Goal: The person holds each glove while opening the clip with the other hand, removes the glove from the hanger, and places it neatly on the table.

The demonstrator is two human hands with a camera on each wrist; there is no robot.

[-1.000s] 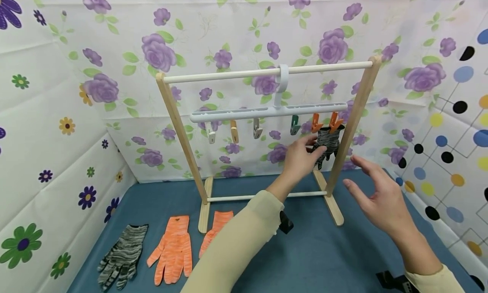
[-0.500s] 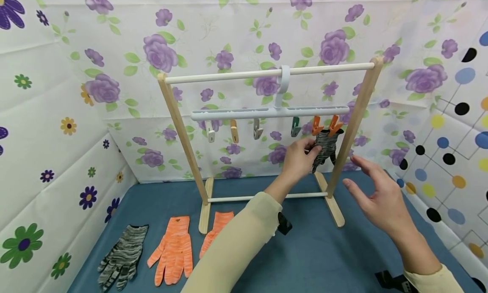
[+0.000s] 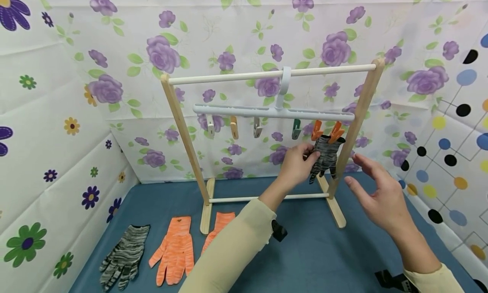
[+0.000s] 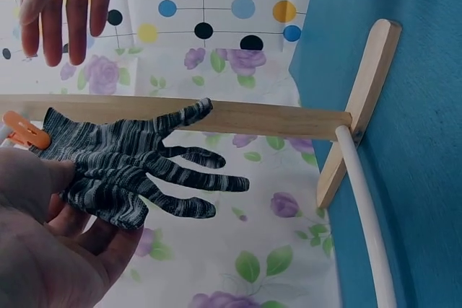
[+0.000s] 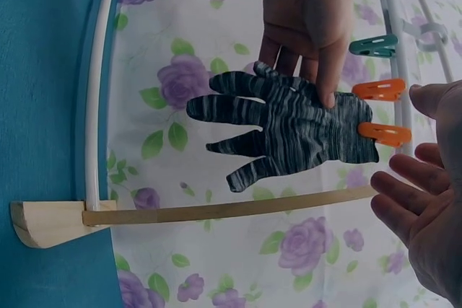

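A black-and-grey knit glove (image 3: 327, 155) hangs fingers down from an orange clothespin (image 3: 336, 133) clipped on its cuff. My left hand (image 3: 297, 164) pinches the glove's side edge, thumb on the near face and fingers behind, as the right wrist view shows. A second orange clothespin (image 5: 379, 89) sits right by the cuff's other corner. Both pins hang from a pale hanger bar (image 3: 244, 111), its right end tipped lower. My right hand (image 3: 381, 195) stays apart from the glove, to its right, with fingers extended and nothing held.
The hanger hooks over a wooden rack's top rod (image 3: 228, 77). Green (image 3: 296, 129), grey (image 3: 257, 128), tan (image 3: 234, 128) and white (image 3: 210, 125) clothespins hang further left. A grey glove (image 3: 126, 255) and two orange gloves (image 3: 175, 250) lie on the blue table, one partly behind the left sleeve.
The hanger's right end has dipped and its left end has risen. The clipped glove has come lower and shows more of its face, with the left hand following. The right hand stays nearly still.
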